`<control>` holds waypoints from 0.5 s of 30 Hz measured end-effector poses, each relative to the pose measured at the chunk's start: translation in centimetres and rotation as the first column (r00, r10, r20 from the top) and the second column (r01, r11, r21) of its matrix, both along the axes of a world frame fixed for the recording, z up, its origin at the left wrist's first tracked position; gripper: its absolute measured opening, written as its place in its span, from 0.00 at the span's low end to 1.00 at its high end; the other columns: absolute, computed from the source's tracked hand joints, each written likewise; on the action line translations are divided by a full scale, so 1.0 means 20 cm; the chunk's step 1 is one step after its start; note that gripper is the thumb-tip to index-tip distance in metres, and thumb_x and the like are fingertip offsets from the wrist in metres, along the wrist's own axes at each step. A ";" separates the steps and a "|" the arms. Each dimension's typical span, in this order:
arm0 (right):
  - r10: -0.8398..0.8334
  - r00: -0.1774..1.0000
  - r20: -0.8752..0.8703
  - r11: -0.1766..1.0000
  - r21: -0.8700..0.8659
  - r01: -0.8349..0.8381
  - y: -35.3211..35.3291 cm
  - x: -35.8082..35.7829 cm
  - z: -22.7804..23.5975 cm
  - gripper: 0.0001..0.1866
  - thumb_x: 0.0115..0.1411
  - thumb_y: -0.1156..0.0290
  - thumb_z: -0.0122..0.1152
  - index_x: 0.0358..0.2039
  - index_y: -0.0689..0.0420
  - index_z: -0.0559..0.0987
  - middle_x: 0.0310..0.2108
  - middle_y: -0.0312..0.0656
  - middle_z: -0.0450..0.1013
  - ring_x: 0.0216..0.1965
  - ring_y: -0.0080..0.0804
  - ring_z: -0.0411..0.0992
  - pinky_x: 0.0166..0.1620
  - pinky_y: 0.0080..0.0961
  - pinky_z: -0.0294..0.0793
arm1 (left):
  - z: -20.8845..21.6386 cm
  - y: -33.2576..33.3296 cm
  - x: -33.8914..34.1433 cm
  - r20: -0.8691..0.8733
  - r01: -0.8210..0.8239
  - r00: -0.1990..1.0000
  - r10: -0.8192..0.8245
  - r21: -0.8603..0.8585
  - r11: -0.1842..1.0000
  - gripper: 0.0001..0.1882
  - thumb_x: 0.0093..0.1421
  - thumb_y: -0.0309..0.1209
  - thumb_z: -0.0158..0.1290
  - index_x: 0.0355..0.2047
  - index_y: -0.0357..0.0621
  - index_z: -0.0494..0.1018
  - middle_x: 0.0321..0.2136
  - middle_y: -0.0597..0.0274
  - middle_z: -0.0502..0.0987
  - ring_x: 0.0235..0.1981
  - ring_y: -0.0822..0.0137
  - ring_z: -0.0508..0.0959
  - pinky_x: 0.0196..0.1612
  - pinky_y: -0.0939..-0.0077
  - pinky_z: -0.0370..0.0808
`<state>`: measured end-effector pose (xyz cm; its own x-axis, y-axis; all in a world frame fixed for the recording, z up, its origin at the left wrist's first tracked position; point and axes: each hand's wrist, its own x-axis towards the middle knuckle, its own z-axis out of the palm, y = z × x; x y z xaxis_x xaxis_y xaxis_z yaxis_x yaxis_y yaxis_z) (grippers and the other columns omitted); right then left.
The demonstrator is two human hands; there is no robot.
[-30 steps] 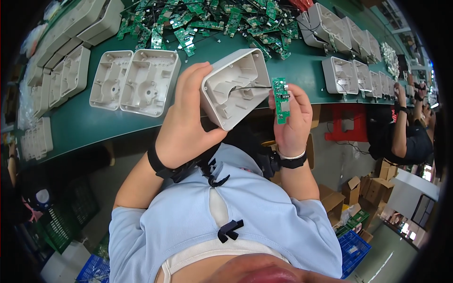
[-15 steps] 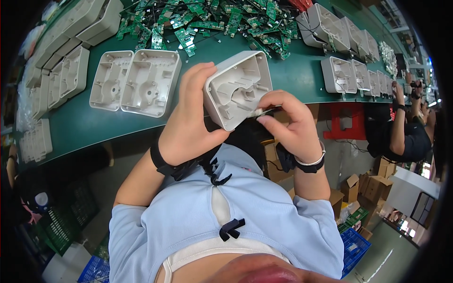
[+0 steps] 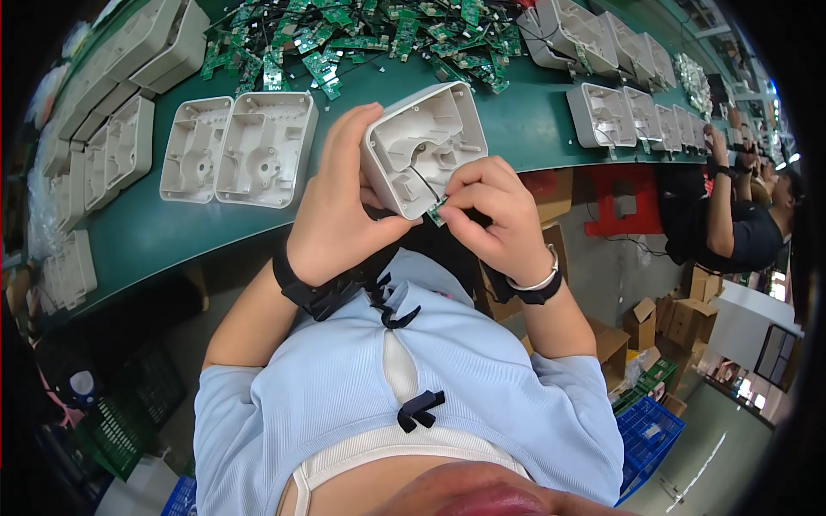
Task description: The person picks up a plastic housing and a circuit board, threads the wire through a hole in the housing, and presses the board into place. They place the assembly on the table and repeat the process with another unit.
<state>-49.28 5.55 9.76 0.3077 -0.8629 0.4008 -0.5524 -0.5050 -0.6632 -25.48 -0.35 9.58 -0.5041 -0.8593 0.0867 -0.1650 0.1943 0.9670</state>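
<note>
My left hand (image 3: pixel 346 202) grips a white plastic housing (image 3: pixel 391 182) by its left side, tilted so that its hollow inside faces me. At the lower right rim, my right hand (image 3: pixel 495 209) pinches a small green circuit board (image 3: pixel 436 212). A black cable (image 3: pixel 423 179) runs from the board up into the housing. Part of the board is hidden behind my right fingers. Left of my hands, two open housing shells (image 3: pixel 265 155) lie side by side on the green table (image 3: pixel 172 230).
Beyond my hands spreads a heap of green circuit boards (image 3: pixel 327 64) with black cables. More white housings (image 3: pixel 602 116) line the right side, and others (image 3: pixel 129 138) are stacked at left. A person (image 3: pixel 731 215) works at far right. Cardboard boxes (image 3: pixel 693 322) stand on the floor.
My right hand has moved slightly left and down, bringing the circuit board to the housing's lower rim. The black cable now shows inside the housing. The view has shifted a little.
</note>
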 end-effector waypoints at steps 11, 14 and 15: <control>0.010 0.988 -0.151 0.996 -0.089 -0.023 -0.04 0.00 0.06 0.13 0.55 0.74 0.74 0.42 0.58 0.84 0.43 0.43 0.81 0.42 0.44 0.78 0.46 0.37 0.78 | -0.07 -0.04 -0.01 -0.155 0.111 0.985 -0.076 0.232 0.966 0.62 0.47 0.17 0.73 0.76 0.47 0.45 0.66 0.48 0.65 0.51 0.61 0.84 0.47 0.71 0.85; 0.007 0.951 -0.311 0.996 -0.078 -0.033 0.00 -0.06 0.11 0.12 0.54 0.75 0.74 0.40 0.57 0.84 0.41 0.40 0.82 0.38 0.43 0.80 0.42 0.36 0.80 | -0.04 -0.08 -0.07 -0.212 0.191 0.969 -0.128 0.310 0.931 0.62 0.48 0.19 0.74 0.75 0.45 0.45 0.66 0.46 0.64 0.53 0.58 0.83 0.47 0.70 0.85; 0.002 0.949 -0.315 0.996 -0.085 -0.030 0.01 -0.08 0.10 0.12 0.54 0.75 0.74 0.40 0.57 0.84 0.41 0.40 0.82 0.38 0.43 0.80 0.42 0.36 0.80 | -0.02 -0.08 -0.09 -0.216 0.220 0.964 -0.155 0.321 0.921 0.61 0.48 0.22 0.75 0.75 0.43 0.46 0.66 0.44 0.64 0.55 0.56 0.82 0.47 0.68 0.86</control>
<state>-50.90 5.80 11.84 0.4441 -0.8227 0.3548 -0.7170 -0.5638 -0.4100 -27.35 -2.03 9.11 -0.6622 -0.7443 -0.0870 0.0282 -0.1408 0.9896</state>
